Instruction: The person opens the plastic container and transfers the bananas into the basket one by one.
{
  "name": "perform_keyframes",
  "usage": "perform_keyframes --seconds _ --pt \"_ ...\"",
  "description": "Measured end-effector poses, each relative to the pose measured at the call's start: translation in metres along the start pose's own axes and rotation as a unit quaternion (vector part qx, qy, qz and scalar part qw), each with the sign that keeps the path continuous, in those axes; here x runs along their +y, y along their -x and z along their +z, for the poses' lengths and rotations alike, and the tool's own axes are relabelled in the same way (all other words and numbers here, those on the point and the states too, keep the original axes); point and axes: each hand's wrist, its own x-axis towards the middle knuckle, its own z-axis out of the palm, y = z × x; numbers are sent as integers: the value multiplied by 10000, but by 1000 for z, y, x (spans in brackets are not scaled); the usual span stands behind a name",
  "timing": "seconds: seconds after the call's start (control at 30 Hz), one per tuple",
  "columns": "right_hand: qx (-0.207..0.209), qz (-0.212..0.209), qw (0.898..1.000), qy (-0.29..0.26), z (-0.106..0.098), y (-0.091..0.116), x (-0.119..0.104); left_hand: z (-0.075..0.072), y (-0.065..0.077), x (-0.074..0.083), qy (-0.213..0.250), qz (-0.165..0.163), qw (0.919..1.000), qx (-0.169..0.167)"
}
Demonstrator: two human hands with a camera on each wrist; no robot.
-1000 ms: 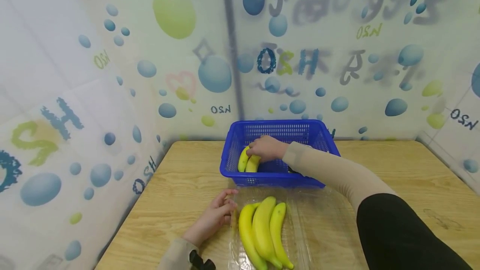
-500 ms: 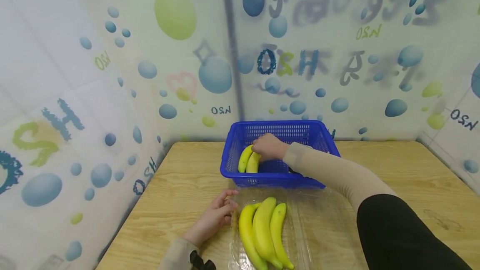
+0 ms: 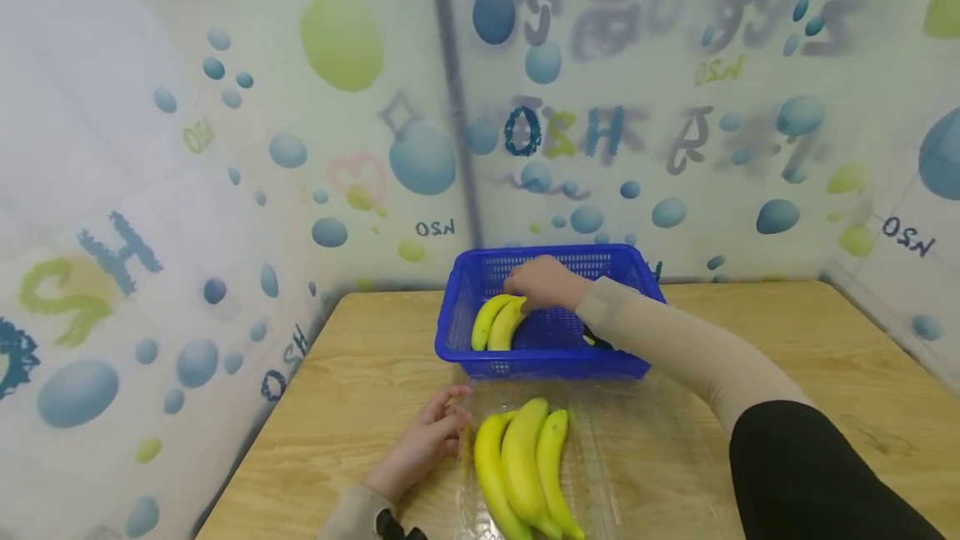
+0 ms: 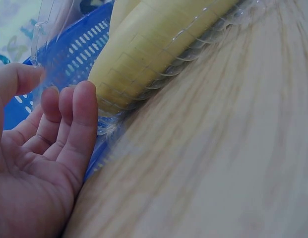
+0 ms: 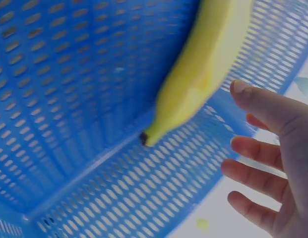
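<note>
While the right hand [image 3: 547,282] hangs over the blue basket [image 3: 555,368], fingers spread and holding nothing, we list: two bananas [image 3: 504,327] in the basket's left end, just beside that hand; three bananas [image 3: 521,465] side by side in a clear plastic container [image 3: 591,482] nearer us; the left hand [image 3: 422,447], fingertips at the container's left edge, fingers loose, no grip seen; we judge the step in hand a reach for the basket's fruit, the next move calling for thumb and fingers to close round one; below, a wood-grain table [image 3: 367,365]; behind, pale walls [image 3: 247,132] bearing blue and green bubbles and mirrored lettering.
</note>
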Motion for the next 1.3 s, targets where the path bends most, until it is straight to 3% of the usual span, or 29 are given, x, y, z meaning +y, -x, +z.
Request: perform_keyframes --seconds 0.3,0.57,1.07,1.3 --pt "417 -183 9970 -628 -45 16 -9 -3 3 -2 24 65 10000 4" --pt "561 -574 9943 -705 -70 36 -33 -4 4 0 -16 38 10000 31" --pt "793 -1617 9807 -763 -60 78 -82 -4 0 1 -34 46 10000 -26" --pt "117 -1958 9730 -1215 -43 90 -99 -3 -1 0 -37 -35 10000 -58"
